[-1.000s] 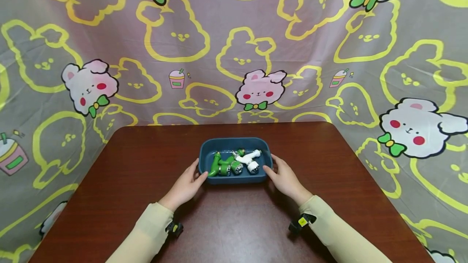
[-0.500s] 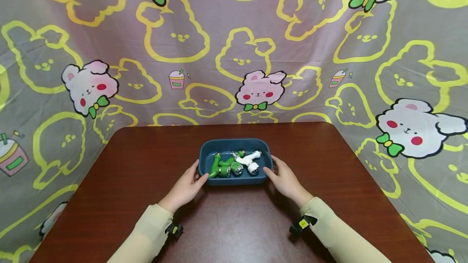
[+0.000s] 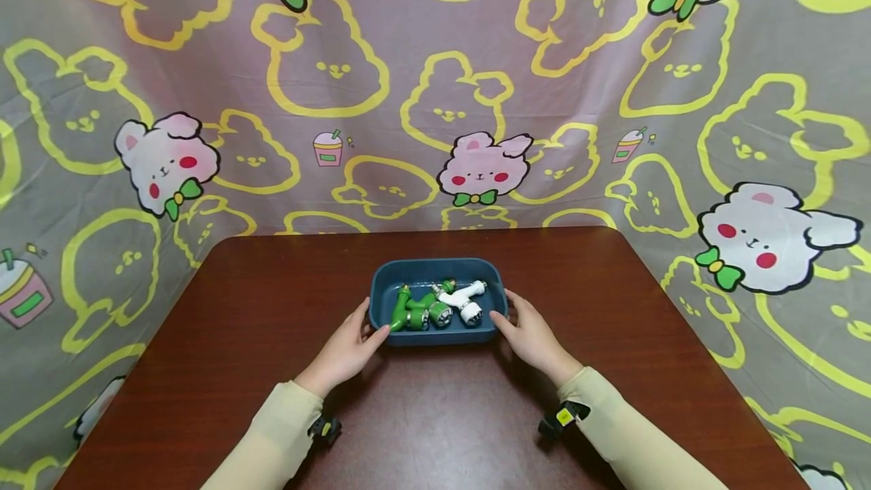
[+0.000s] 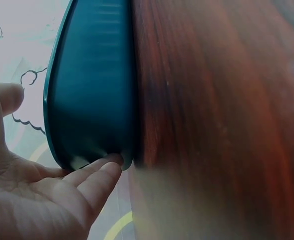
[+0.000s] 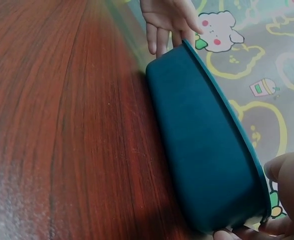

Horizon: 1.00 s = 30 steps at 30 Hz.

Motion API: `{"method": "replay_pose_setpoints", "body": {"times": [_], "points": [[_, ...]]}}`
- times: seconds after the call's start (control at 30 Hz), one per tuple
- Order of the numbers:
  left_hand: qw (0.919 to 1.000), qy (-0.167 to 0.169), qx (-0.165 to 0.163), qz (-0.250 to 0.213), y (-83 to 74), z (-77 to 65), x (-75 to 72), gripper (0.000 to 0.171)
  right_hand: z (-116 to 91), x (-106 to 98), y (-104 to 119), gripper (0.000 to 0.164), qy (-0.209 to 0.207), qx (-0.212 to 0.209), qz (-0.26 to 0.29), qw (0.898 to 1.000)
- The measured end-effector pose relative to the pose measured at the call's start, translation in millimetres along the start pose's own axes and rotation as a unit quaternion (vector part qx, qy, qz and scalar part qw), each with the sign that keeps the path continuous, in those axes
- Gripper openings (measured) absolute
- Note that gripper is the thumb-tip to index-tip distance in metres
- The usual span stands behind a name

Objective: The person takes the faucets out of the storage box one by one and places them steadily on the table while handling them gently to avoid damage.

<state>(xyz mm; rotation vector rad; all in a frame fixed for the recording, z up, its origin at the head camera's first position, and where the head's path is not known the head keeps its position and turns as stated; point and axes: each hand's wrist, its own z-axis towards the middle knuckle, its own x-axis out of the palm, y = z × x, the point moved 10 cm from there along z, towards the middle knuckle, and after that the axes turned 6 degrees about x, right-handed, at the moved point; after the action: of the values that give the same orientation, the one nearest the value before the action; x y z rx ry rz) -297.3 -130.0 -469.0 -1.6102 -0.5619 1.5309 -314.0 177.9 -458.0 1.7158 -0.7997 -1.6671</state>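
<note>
A dark blue rectangular plastic basin [image 3: 438, 337] stands on the brown table, seen from above in the head view. Inside lie green plastic taps [image 3: 404, 308] on the left and middle, and a white tap [image 3: 466, 299] on the right, all with chrome-ended knobs. My left hand [image 3: 345, 346] holds the basin's left end, thumb by the front rim and fingers against the outer wall. At the opposite end my right hand [image 3: 534, 335] holds it the same way. Both wrist views show the outer wall of the basin [image 4: 92, 75], with fingertips [image 4: 109, 172] touching low on its end.
A dark reddish-brown wooden table [image 3: 435, 414] lies under the basin. Behind and on both sides hangs a grey cloth [image 3: 408, 97] printed with yellow outlines and white cartoon rabbits. Each wrist carries a small black camera [image 3: 325, 428].
</note>
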Motion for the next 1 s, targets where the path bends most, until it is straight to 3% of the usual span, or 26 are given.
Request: {"method": "replay_pose_setpoints", "body": {"times": [1.0], "points": [[0.9999, 0.0, 0.013, 0.007, -0.6, -5.1, 3.1, 0.084, -2.6, 1.8, -6.7, 0.065, 0.0, 0.009, -0.015, 1.0]]}}
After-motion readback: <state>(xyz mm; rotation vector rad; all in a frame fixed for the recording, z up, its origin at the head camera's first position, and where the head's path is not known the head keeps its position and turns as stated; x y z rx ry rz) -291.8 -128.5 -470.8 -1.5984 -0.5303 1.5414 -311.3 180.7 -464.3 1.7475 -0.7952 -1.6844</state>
